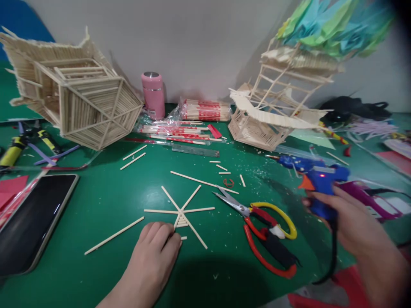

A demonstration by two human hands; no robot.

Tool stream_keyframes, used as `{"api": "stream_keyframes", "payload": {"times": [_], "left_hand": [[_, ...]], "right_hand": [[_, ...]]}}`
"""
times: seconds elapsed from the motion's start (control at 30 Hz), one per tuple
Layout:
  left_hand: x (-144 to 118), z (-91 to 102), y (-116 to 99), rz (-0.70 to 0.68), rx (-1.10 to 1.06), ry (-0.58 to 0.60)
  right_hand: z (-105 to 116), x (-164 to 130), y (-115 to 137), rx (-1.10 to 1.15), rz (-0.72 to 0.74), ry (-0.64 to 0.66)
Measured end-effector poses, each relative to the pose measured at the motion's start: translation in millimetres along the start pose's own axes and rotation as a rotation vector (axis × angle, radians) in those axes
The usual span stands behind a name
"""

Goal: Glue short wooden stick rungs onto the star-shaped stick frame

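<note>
A six-armed star of wooden sticks (192, 209) lies flat on the green table, with several short sticks laid across the gap between its two lower arms. My left hand (156, 244) is closed on the star's lower-left arm; its fingertips cover that arm's end. Beside those fingers lies a short cut stick (184, 238). In my right hand (345, 214) is a blue glue gun (321, 175), gripped by its handle. Its nozzle points left, a red light shows on its body, and the orange trigger is near my fingers.
Scissors (236, 203) and red-handled pliers (272, 246) lie between my hands. Loose sticks (114, 236) are scattered around. A phone (35, 222) lies left. Behind stand a stick-built model (99, 107), a pink flask (153, 96), bundled sticks (205, 110) and a second stick model (257, 124).
</note>
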State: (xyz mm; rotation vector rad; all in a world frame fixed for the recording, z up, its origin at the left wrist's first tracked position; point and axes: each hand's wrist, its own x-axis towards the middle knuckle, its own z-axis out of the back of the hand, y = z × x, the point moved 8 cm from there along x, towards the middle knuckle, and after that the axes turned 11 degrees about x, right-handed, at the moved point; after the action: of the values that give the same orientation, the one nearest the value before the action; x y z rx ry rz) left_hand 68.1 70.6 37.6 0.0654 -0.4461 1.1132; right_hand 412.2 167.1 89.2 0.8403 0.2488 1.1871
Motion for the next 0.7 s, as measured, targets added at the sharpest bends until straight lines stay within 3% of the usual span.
{"api": "stream_keyframes", "payload": {"times": [0.13, 0.23, 0.43, 0.6, 0.7], "left_hand": [[0, 1.4, 0, 0.013, -0.004, 0.005], [-4, 1.3, 2, 0.031, 0.003, 0.013], [-13, -5.6, 5, 0.093, -0.019, 0.088], [-13, -3.4, 5, 0.103, -0.057, 0.083], [-14, -4.8, 6, 0.105, -0.076, 0.098]], "right_hand": [[-22, -29, 3, 0.562, -0.365, 0.293], [-47, -60, 27, 0.779, -0.401, 0.475], [-94, -113, 68, 0.649, -0.224, 0.77], [-110, -142, 68, 0.507, -0.296, 0.913], [-109, -149, 62, 0.501, -0.372, 0.88]]}}
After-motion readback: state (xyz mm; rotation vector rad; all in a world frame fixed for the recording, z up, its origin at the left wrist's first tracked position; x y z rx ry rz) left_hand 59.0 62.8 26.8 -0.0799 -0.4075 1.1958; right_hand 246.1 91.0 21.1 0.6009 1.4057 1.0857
